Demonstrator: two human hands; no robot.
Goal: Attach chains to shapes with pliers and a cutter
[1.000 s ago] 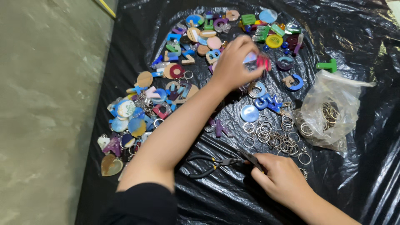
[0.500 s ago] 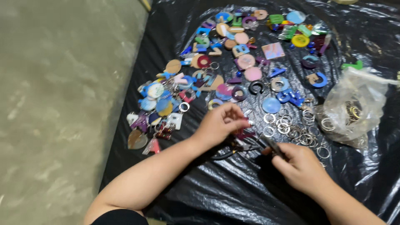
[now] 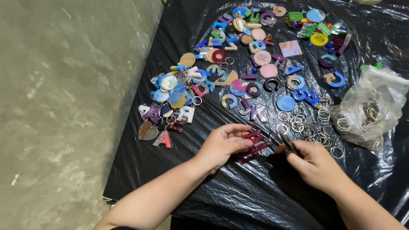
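Crinkled black plastic sheet [image 3: 255, 196] covers the right of the frame over grey concrete floor [image 3: 64, 106]. On the sheet: scattered colourful resin letters and discs [image 3: 238, 64] at top centre, loose metal key rings [image 3: 306, 125] centre right, clear plastic bag of rings [image 3: 375, 102] at right edge.

A plastic sheet [image 3: 238, 196] is spread over the floor [image 3: 64, 106]. Flat charms [image 3: 255, 55] are scattered across its far half, with a denser cluster [image 3: 170, 102] at the left. Loose rings [image 3: 306, 125] are heaped to the right of centre, just left of a bag [image 3: 375, 106]. Both hands are placed nearer, left hand [image 3: 223, 142] beside right hand [image 3: 313, 164], a letter piece [image 3: 254, 145] between them.
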